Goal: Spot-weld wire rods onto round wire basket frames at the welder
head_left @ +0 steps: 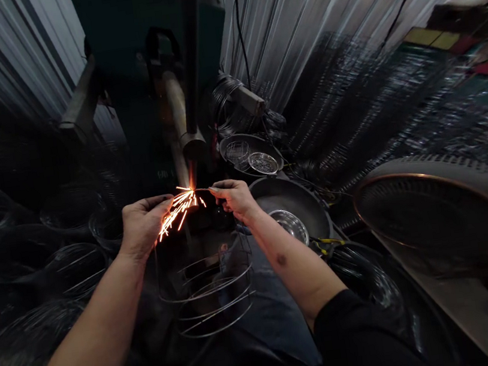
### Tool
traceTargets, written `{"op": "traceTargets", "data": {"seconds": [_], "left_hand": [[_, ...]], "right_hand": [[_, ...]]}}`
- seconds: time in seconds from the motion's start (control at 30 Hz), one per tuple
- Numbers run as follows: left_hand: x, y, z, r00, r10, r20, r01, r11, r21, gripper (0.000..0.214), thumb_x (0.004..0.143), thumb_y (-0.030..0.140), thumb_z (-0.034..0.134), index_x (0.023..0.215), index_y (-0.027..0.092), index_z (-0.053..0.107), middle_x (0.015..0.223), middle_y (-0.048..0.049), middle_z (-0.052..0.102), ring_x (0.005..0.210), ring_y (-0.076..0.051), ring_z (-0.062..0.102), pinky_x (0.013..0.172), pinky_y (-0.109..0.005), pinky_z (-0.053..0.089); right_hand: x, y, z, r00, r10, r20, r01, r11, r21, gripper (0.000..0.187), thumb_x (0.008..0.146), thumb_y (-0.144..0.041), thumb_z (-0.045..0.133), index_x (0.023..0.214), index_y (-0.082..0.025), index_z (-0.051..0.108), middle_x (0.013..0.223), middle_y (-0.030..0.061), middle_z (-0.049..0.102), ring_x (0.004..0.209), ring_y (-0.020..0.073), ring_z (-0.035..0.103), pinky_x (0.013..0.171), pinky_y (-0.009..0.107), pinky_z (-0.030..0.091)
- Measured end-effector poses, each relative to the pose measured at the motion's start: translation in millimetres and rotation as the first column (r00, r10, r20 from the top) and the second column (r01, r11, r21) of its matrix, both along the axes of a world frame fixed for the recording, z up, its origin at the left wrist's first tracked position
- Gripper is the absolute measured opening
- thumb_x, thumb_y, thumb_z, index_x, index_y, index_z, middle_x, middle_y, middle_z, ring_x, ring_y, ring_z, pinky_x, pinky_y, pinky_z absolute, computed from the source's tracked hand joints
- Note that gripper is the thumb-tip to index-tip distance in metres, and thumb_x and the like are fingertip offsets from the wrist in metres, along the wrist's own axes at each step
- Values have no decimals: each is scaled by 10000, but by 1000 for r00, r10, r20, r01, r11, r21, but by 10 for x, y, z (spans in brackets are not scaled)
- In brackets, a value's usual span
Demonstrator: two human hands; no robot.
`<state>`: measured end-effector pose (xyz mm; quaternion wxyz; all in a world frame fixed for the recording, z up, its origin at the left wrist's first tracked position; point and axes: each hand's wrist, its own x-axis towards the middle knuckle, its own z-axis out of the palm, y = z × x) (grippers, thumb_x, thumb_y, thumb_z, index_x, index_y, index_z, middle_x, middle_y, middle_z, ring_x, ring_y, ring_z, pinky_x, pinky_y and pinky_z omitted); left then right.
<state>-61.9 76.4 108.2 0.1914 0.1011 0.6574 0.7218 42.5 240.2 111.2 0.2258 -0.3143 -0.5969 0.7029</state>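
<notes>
Both hands are raised in front of me, on either side of the electrodes of a spot welder (pixel 194 147). Bright sparks (pixel 179 210) spray down and left from the contact point, across my left fingers. My left hand (pixel 140 223) is closed in a pinch at the left of a round wire frame (pixel 219 330), which hangs below in several thin metal hoops. Thumb and fingers of my right hand (pixel 236 199) pinch the frame's top wire just right of the glowing spot. Sparks and darkness hide the exact grip of the left fingertips.
Right of the welder stand a round dark pan (pixel 295 191) with a shiny metal dish (pixel 290 227), and another pan (pixel 250 146) holding wire pieces. A large round fan (pixel 438 204) is at the right. Stacked wire rings (pixel 78 267) lie in shadow at the left.
</notes>
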Motion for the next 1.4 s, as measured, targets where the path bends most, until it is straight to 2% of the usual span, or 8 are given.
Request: {"op": "traceTargets", "data": {"seconds": [0.37,0.57,0.8,0.97,1.1,1.17,1.23,1.4], "left_hand": [[53,-11,41,1000,24,-8,-24,999,-27,395,504,333,810,833,126,741,554,-8,615,412,-68,452,394,-187,353],[71,-6,80,1000,21,-12,-22,999,-25,366,495,319,800,790,110,739,511,-7,586,387,-62,418,368,-184,309],[36,-5,70,1000,11,-15,-12,1000,-15,345,480,298,799,761,107,736,451,10,541,348,-48,347,344,-184,234],[30,33,65,1000,15,6,-16,999,34,348,465,273,805,746,87,719,499,-17,581,392,-71,426,367,-185,270],[121,-73,94,998,48,33,-51,995,83,347,491,258,801,775,79,713,476,3,547,371,-59,382,356,-183,228],[217,-214,24,995,76,67,-84,988,131,385,561,329,780,863,101,711,540,6,575,406,-68,426,378,-183,280],[338,-384,-164,983,125,136,-148,972,181,383,673,402,707,951,139,692,657,6,618,506,-78,512,464,-181,387],[654,-697,-923,889,163,429,-223,970,92,220,828,297,574,836,94,660,682,-52,637,567,-104,577,553,-208,458]], "right_hand": [[-2,40,-36,1000,-23,-4,22,999,-29,292,552,-293,814,702,-135,619,460,-46,523,368,60,420,319,167,238],[22,26,-30,999,-30,16,30,999,-18,301,562,-334,802,634,-143,581,403,-76,468,298,33,324,294,172,195],[17,43,-39,1000,-24,20,23,1000,5,350,544,-369,823,640,-147,571,373,-90,443,287,29,310,297,177,191],[10,22,4,999,-17,42,16,1000,22,364,552,-386,821,616,-148,553,369,-77,460,280,28,303,294,180,183],[120,-73,76,1000,9,4,-9,1000,6,397,523,-415,825,585,-166,522,358,-89,426,279,30,290,295,184,171],[289,-169,106,997,49,-66,-48,999,17,390,510,-427,823,592,-164,547,374,-88,429,298,33,310,310,186,194],[525,-287,114,984,70,-164,-58,995,75,354,513,-406,821,606,-159,587,403,-77,454,334,43,356,342,190,239],[1056,-512,38,937,27,-349,43,980,193,233,549,-302,814,602,-159,638,485,-46,530,424,65,428,433,210,318]]}}
